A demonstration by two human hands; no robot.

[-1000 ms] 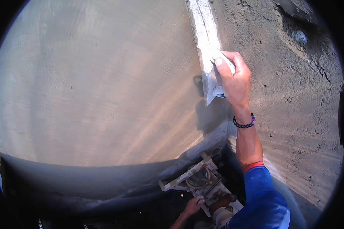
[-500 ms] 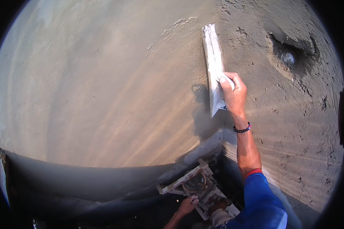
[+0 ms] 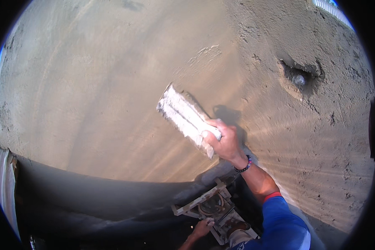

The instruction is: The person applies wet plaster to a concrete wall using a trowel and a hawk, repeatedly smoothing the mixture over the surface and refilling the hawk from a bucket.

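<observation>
My right hand [image 3: 225, 143], wearing a beaded bracelet, is closed round the handle of a plastering trowel [image 3: 181, 114]. Its long blade, smeared with pale plaster, lies tilted against the smooth, damp plastered wall [image 3: 112, 104], with its top toward the upper left. A short rough ridge of plaster [image 3: 206, 53] shows on the wall above the blade. Low down, my left hand [image 3: 203, 227] is closed beside a plaster-spattered frame [image 3: 196, 203]. Its fingers are small and in shade, so what they grip is unclear.
At the right, past an inner corner, a rougher plastered wall [image 3: 337, 154] has a ragged hole with a pale round thing [image 3: 299, 80] inside. A dark shaded strip [image 3: 91, 204] runs below the lit wall. Corrugated sheeting [image 3: 3, 179] stands at the far left.
My right hand has brought the trowel left and down from near the corner, tipping its upright blade leftward. The view has shifted slightly. My left hand stays by the frame.
</observation>
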